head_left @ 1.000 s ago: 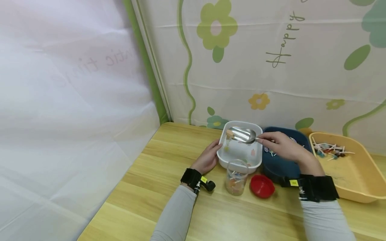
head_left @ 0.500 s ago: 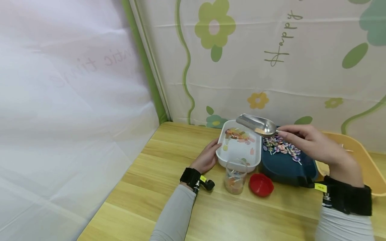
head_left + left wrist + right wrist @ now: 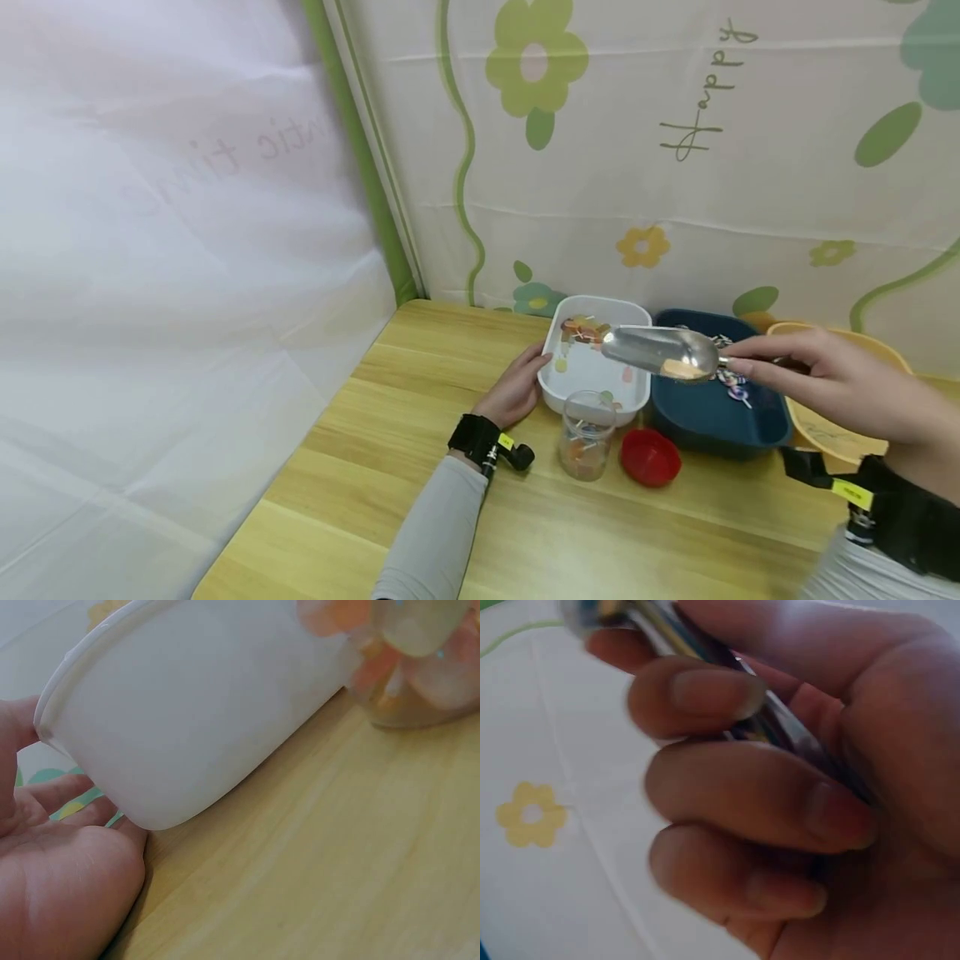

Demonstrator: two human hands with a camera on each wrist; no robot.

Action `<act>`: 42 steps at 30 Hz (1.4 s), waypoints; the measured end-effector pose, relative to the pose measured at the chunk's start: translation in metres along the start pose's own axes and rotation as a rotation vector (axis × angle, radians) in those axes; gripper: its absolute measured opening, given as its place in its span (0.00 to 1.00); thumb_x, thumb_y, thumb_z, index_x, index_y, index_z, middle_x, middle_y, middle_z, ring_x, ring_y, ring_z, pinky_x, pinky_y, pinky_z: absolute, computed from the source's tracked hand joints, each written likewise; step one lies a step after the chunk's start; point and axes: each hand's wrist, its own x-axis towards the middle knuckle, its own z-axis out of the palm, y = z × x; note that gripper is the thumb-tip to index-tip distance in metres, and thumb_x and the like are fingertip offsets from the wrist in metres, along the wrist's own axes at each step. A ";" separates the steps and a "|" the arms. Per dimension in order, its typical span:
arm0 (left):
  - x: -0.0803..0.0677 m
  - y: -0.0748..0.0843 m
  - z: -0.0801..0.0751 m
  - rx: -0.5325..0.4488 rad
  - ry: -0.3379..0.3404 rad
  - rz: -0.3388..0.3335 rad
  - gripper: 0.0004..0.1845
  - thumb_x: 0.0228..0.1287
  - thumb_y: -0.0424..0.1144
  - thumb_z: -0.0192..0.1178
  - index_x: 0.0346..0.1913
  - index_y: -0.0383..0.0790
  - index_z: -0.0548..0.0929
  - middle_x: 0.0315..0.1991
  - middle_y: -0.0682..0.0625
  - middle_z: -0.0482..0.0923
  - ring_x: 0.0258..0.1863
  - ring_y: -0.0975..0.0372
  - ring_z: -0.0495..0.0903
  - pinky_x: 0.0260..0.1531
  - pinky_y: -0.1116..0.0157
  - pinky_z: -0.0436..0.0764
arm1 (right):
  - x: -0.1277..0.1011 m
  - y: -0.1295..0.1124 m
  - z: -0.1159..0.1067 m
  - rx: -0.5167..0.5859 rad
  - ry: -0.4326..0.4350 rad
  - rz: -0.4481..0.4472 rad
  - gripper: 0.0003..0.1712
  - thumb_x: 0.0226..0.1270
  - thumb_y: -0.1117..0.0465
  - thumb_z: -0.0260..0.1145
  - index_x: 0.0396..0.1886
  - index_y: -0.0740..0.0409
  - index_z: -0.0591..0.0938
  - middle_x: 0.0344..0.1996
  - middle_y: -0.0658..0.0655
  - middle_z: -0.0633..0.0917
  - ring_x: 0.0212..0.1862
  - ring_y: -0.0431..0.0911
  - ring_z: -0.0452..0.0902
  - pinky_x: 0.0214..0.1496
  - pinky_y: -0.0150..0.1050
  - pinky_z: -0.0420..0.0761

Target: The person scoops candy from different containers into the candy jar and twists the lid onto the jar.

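- Left hand (image 3: 513, 388) grips the white tray (image 3: 588, 373) at its left wall, thumb at the rim, fingers along the outside; right hand (image 3: 847, 379) has its fingers curled round the handle of a metal scoop (image 3: 656, 343).
- That scoop hangs above the trays toward the desk's (image 3: 360, 475) far edge, its tip over the white tray's right side, its handle end over the navy tray (image 3: 697, 417).
- Judging by the peach-coloured pieces (image 3: 681, 369) lying in the scoop near its handle end, the step in hand looks like carrying a scooped portion.
- The next move seems to call for a level scoop and, if the jar is to receive the portion, a careful tip over its narrow mouth.
- White tray, close to the desk's far-left corner: orange, brown and yellowish pieces (image 3: 582, 332), mostly toward its far-left corner, a few scattered nearer.
- Navy tray, just beside it: swirl lollipop charms (image 3: 738, 392), partly hidden by scoop and hand.
- Yellow tray (image 3: 832, 429), farther right: its contents cannot be made out behind the right hand.
- Clear jar (image 3: 587, 457), upright and uncovered before the white tray's near side: mixed coloured pieces low down.
- Red scalloped dish (image 3: 651, 458), possibly a lid: just right of the jar, nothing visible inside.
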 end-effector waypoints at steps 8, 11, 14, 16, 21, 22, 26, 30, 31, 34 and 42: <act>0.002 0.003 0.000 0.002 0.012 -0.008 0.29 0.83 0.38 0.46 0.81 0.40 0.57 0.80 0.45 0.55 0.79 0.55 0.55 0.78 0.59 0.57 | -0.004 -0.013 -0.002 -0.057 -0.141 0.030 0.12 0.73 0.64 0.67 0.51 0.49 0.90 0.36 0.35 0.85 0.26 0.33 0.70 0.24 0.30 0.69; 0.002 0.003 0.000 0.000 -0.005 0.002 0.29 0.83 0.38 0.46 0.81 0.39 0.56 0.81 0.45 0.53 0.79 0.54 0.54 0.78 0.59 0.56 | 0.001 -0.018 -0.001 -0.026 -0.194 0.041 0.11 0.74 0.62 0.66 0.51 0.48 0.90 0.34 0.36 0.85 0.26 0.33 0.71 0.23 0.31 0.69; 0.002 0.002 0.000 -0.001 -0.011 0.003 0.29 0.83 0.38 0.45 0.81 0.39 0.55 0.81 0.45 0.53 0.80 0.54 0.53 0.78 0.59 0.56 | 0.004 -0.021 0.001 -0.009 -0.227 0.064 0.10 0.74 0.60 0.66 0.49 0.47 0.90 0.30 0.37 0.84 0.24 0.34 0.71 0.21 0.31 0.70; 0.002 0.002 0.000 0.000 -0.008 0.002 0.29 0.83 0.38 0.46 0.81 0.39 0.56 0.81 0.45 0.53 0.79 0.54 0.53 0.78 0.59 0.56 | 0.004 -0.022 0.001 -0.024 -0.237 0.083 0.09 0.74 0.58 0.67 0.48 0.46 0.90 0.27 0.37 0.82 0.24 0.33 0.70 0.21 0.31 0.70; 0.003 0.001 0.000 0.001 0.001 0.001 0.29 0.83 0.38 0.46 0.81 0.39 0.56 0.81 0.44 0.53 0.80 0.54 0.53 0.78 0.59 0.57 | 0.003 -0.022 0.000 -0.061 -0.249 0.116 0.09 0.74 0.56 0.67 0.48 0.46 0.90 0.29 0.37 0.83 0.26 0.33 0.70 0.23 0.31 0.70; 0.003 0.001 0.000 0.001 0.000 0.002 0.29 0.83 0.38 0.46 0.81 0.39 0.56 0.81 0.44 0.53 0.80 0.54 0.53 0.78 0.59 0.57 | 0.002 -0.021 0.000 -0.066 -0.249 0.117 0.09 0.74 0.56 0.67 0.48 0.46 0.90 0.30 0.36 0.83 0.27 0.32 0.71 0.24 0.31 0.70; 0.002 0.000 -0.001 -0.004 0.000 0.001 0.29 0.83 0.37 0.46 0.81 0.38 0.56 0.81 0.43 0.52 0.80 0.54 0.52 0.78 0.59 0.56 | 0.002 -0.020 0.000 -0.070 -0.257 0.129 0.10 0.75 0.55 0.66 0.49 0.45 0.90 0.32 0.36 0.85 0.27 0.32 0.71 0.25 0.31 0.70; 0.001 -0.001 0.000 0.000 -0.002 0.004 0.29 0.83 0.37 0.45 0.81 0.38 0.55 0.81 0.43 0.51 0.80 0.54 0.51 0.79 0.59 0.55 | 0.002 -0.019 0.000 -0.070 -0.256 0.140 0.10 0.75 0.55 0.66 0.49 0.44 0.90 0.32 0.36 0.85 0.27 0.33 0.71 0.25 0.31 0.70; 0.001 0.000 0.000 0.001 -0.002 0.004 0.29 0.83 0.37 0.45 0.81 0.38 0.55 0.82 0.43 0.51 0.80 0.53 0.51 0.79 0.59 0.55 | 0.002 -0.019 0.001 -0.072 -0.252 0.137 0.10 0.75 0.55 0.66 0.49 0.44 0.90 0.32 0.36 0.85 0.28 0.33 0.71 0.25 0.31 0.70; 0.001 -0.001 -0.001 0.002 -0.006 0.004 0.29 0.84 0.37 0.44 0.81 0.38 0.55 0.82 0.43 0.51 0.80 0.53 0.51 0.79 0.59 0.55 | 0.002 -0.018 0.000 -0.066 -0.237 0.126 0.09 0.74 0.56 0.67 0.49 0.45 0.90 0.34 0.36 0.86 0.29 0.33 0.73 0.26 0.31 0.72; 0.001 -0.001 -0.001 -0.001 0.002 0.001 0.29 0.83 0.38 0.45 0.81 0.39 0.55 0.81 0.43 0.51 0.80 0.54 0.51 0.79 0.59 0.55 | 0.016 -0.009 0.008 -0.034 -0.139 0.147 0.11 0.72 0.61 0.68 0.50 0.55 0.90 0.30 0.42 0.84 0.25 0.36 0.70 0.23 0.32 0.70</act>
